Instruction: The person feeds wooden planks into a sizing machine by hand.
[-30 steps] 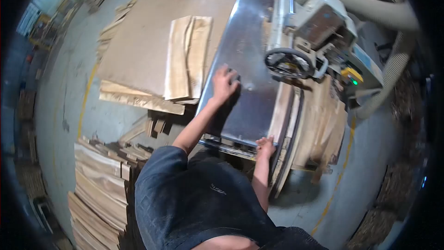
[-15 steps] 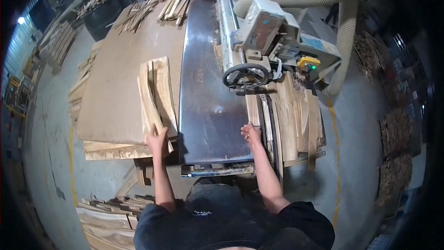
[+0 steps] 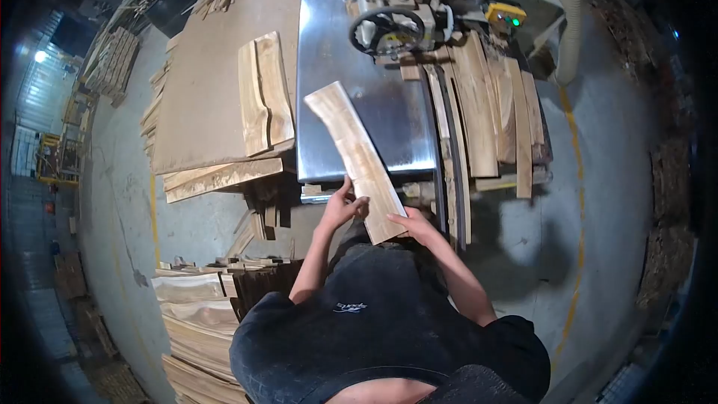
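Note:
A pale wooden board, wavy along its left edge and straight along its right, slants over the near end of the shiny metal machine bed. My left hand grips its left edge near the close end, thumb pointing up along it. At the lower right corner, my right hand holds the board with the thumb on top; its other fingers are mostly hidden underneath. On the brown panel to the left lie two wavy-edged planks side by side.
A machine with a black handwheel and a yellow control box spans the bed ahead. Several boards lie along the right side. Stacked wood stands low at left. A ribbed hose comes down at right.
My left hand has brought a board from the left panel over to the metal bed. My right hand has come in from the bed's right edge and taken hold too. The view has tipped downward.

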`<state>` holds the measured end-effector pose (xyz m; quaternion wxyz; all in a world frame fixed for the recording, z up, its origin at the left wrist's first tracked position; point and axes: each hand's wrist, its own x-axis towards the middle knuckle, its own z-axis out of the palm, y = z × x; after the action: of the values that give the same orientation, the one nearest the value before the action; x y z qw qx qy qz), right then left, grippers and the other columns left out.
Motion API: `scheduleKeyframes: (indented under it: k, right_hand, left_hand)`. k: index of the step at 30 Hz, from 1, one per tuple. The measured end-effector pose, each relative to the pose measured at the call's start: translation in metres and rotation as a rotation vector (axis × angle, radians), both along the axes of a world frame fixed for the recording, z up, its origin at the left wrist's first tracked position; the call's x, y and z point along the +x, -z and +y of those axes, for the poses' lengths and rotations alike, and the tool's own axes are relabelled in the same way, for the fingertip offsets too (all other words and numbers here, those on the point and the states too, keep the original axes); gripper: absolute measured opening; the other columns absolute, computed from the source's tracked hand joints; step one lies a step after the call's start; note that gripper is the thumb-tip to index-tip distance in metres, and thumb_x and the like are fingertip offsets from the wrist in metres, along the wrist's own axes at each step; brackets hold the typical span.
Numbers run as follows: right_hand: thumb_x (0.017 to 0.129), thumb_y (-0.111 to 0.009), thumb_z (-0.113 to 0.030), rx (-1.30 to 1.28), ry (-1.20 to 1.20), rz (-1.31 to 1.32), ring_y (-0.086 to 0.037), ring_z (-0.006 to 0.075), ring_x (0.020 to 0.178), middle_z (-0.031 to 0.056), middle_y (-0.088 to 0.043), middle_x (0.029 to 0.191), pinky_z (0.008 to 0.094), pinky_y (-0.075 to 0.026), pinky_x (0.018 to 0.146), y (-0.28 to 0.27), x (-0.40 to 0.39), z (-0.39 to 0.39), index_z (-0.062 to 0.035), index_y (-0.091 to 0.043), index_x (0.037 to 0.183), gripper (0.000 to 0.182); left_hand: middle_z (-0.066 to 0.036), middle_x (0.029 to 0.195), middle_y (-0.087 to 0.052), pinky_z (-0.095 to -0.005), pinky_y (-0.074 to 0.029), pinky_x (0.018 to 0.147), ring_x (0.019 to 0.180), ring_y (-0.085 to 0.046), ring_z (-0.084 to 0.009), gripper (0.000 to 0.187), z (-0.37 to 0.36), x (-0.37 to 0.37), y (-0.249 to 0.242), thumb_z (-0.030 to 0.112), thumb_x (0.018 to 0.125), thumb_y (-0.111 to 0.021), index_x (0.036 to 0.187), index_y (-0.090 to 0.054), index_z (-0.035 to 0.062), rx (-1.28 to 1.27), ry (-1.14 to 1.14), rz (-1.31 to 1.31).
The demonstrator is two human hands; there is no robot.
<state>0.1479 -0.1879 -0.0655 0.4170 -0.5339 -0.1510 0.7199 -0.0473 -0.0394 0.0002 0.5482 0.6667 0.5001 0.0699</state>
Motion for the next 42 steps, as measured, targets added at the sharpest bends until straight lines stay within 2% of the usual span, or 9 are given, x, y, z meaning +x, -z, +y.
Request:
scheduleKeyframes:
  k: [2,5,6,10,17,27,32,38,42]
  right_hand:
    - [0.089,-0.072,-0.027,-0.040,0.100,0.068,-0.067,0.0199,0.098,0.0095,-0.067,0.110,0.0353,-0.057,0.077,0.010,-0.012,-0.034,-0.0018,-0.058,0.126,0.047]
    - [0.089,-0.072,-0.023,-0.228,0.378,0.268,-0.065,0.0212,0.099,0.0050,-0.066,0.108,0.0349,-0.054,0.085,0.022,-0.023,-0.064,-0.0052,-0.062,0.118,0.036]
    - [0.089,-0.072,-0.021,-0.192,0.497,0.314,-0.066,0.0196,0.097,0.0039,-0.067,0.105,0.0332,-0.055,0.083,0.030,-0.028,-0.066,-0.0067,-0.062,0.114,0.030]
    - [0.090,-0.070,-0.015,-0.043,0.835,0.573,-0.065,0.0135,0.092,0.0019,-0.067,0.100,0.0313,-0.055,0.081,0.043,-0.019,-0.056,-0.0120,-0.063,0.097,0.011]
    - [0.099,-0.036,-0.062,-0.161,0.491,0.080,-0.065,0.0168,0.068,0.0094,-0.069,0.087,0.0254,-0.044,0.055,0.032,0.003,0.011,-0.0032,-0.063,0.105,0.065]
    - [0.102,-0.038,-0.050,-0.288,0.652,-0.032,-0.054,0.0124,0.049,0.0024,-0.063,0.064,0.0250,-0.030,0.040,0.019,0.037,0.104,-0.0074,-0.065,0.080,0.056]
    - [0.102,-0.038,-0.054,-0.227,0.700,0.092,-0.051,0.0114,0.045,0.0015,-0.058,0.058,0.0221,-0.025,0.037,0.040,0.054,0.132,-0.0081,-0.062,0.074,0.058]
    - [0.097,-0.048,-0.057,-0.272,0.725,-0.003,-0.056,0.0122,0.054,-0.0017,-0.056,0.060,0.0230,-0.036,0.042,0.017,0.072,0.170,-0.0096,-0.061,0.080,0.052]
    - [0.098,-0.049,-0.055,-0.333,0.747,-0.086,-0.056,0.0137,0.053,-0.0002,-0.056,0.060,0.0233,-0.036,0.042,0.008,0.082,0.203,-0.0071,-0.061,0.084,0.051]
  left_hand:
    - [-0.032,0.127,-0.052,-0.0477,-0.044,0.092,0.122,-0.050,-0.0383,0.095,-0.015,0.010,0.037,0.055,0.073,-0.078,0.143,-0.045,-0.0003,0.377,0.165,0.189]
    - [-0.035,0.145,-0.031,-0.0590,-0.030,0.103,0.136,-0.030,-0.0461,0.094,-0.042,0.051,0.040,0.060,0.071,-0.077,0.139,-0.050,0.0021,0.958,0.184,0.289]
    - [-0.033,0.152,-0.019,-0.0663,-0.019,0.105,0.142,-0.016,-0.0486,0.092,-0.040,0.063,0.063,0.063,0.070,-0.075,0.136,-0.051,0.0040,0.837,0.136,0.212]
    - [-0.032,0.154,-0.017,-0.0657,-0.017,0.108,0.144,-0.012,-0.0492,0.095,-0.011,0.112,0.068,0.065,0.070,-0.074,0.139,-0.048,0.0046,0.742,0.151,0.215]
    - [-0.030,0.155,-0.019,-0.0635,-0.017,0.109,0.145,-0.014,-0.0449,0.091,0.054,0.167,0.064,0.063,0.066,-0.077,0.134,-0.055,0.0070,0.729,0.044,0.169]
    - [-0.027,0.151,-0.030,-0.0562,-0.022,0.111,0.142,-0.025,-0.0424,0.074,0.153,0.180,0.076,0.054,0.066,-0.081,0.123,-0.064,0.0089,0.787,0.068,0.000]
    - [-0.028,0.148,-0.033,-0.0539,-0.033,0.107,0.135,-0.034,-0.0442,0.058,0.274,0.151,0.072,0.030,0.070,-0.079,0.124,-0.065,0.0136,0.942,-0.127,-0.079]
    - [-0.029,0.149,-0.031,-0.0565,-0.033,0.107,0.136,-0.032,-0.0459,0.067,0.433,0.127,0.054,0.039,0.072,-0.078,0.133,-0.057,0.0215,0.915,-0.299,0.247]
    - [-0.024,0.151,-0.032,-0.0563,-0.036,0.104,0.139,-0.032,-0.0404,0.063,0.462,0.132,0.056,0.050,0.078,-0.070,0.133,-0.056,0.0232,0.848,-0.023,0.339]
